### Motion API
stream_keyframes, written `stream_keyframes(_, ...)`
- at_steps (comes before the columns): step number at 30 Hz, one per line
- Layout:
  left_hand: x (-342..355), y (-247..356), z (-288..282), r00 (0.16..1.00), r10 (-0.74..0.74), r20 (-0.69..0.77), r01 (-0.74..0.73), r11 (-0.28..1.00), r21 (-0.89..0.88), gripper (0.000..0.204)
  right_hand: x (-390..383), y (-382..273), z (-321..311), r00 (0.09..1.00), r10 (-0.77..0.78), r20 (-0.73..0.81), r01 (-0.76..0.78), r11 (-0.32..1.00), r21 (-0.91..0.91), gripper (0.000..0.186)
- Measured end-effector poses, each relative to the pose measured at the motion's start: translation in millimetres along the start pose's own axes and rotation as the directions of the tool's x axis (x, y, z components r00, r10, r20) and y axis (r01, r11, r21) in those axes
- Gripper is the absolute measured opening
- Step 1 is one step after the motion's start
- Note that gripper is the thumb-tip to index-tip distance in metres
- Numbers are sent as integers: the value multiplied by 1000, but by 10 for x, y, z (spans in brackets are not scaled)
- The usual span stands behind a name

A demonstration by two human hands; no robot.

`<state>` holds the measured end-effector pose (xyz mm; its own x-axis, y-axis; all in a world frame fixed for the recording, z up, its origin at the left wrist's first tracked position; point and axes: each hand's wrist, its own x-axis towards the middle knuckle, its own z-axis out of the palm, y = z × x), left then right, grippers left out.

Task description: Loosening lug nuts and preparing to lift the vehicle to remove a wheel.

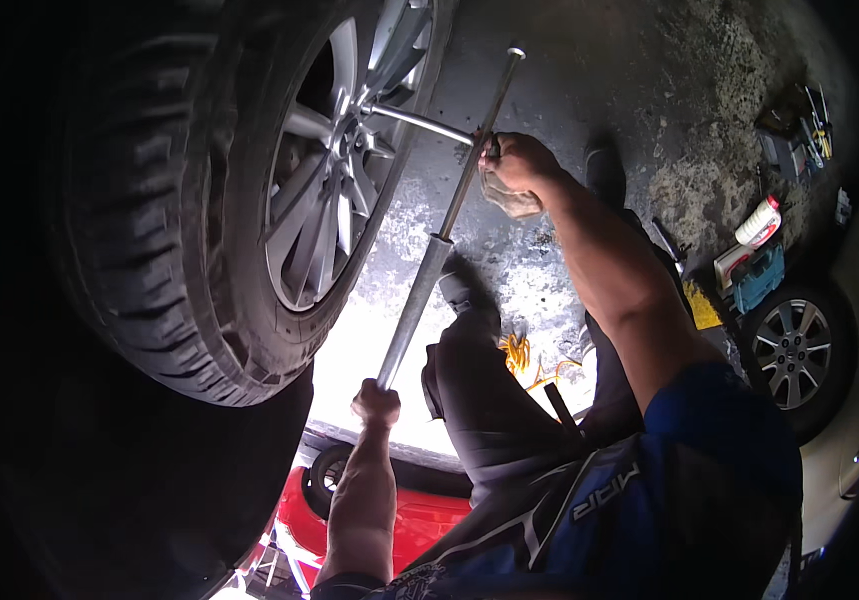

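Observation:
A raised wheel with silver alloy spokes and a black tyre fills the left. A lug wrench reaches from its hub, with a long crossbar. A grey steel pipe is sleeved over the crossbar's lower part. My left hand is closed round the pipe's lower end. My right hand is closed at the wrench's junction, with a dirty cloth under its fingers.
My legs and shoes are on the stained concrete floor. An orange coiled hose lies beside them. At right are hand tools, a white bottle, a teal case and another wheel. A red car stands below.

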<state>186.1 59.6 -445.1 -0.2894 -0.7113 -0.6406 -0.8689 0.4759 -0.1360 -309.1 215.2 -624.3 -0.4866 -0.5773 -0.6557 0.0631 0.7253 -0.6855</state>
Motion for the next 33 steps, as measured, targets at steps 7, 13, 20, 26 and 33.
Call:
stream_keyframes(7, 1336, 408, 1139, 996, 85, 29, -84, 996, -31, 20, -71, -89, 40, 959, -179, -221, 160, 982, -100, 22)
stream_keyframes(13, 2640, 1061, 2320, 807, 305, 505, -335, 942, -33, 48, -188, -127, -82, 963, -70, -261, -44, 913, -407, 28)
stream_keyframes(20, 1663, 432, 1194, 800, 117, 589, -230, 965, 122, 57, -857, 13, -109, 969, 196, -148, -218, 964, -150, 23)
stream_keyframes(26, 909, 676, 119, 767, 188, 614, -423, 867, 263, 46, -1913, 337, -664, 937, 215, -276, -232, 972, -29, 28)
stream_keyframes(33, 57, 2004, -1119, 693, 297, 657, -659, 630, 410, 45, -3385, 861, -1931, 863, 300, -407, -309, 950, 44, 40)
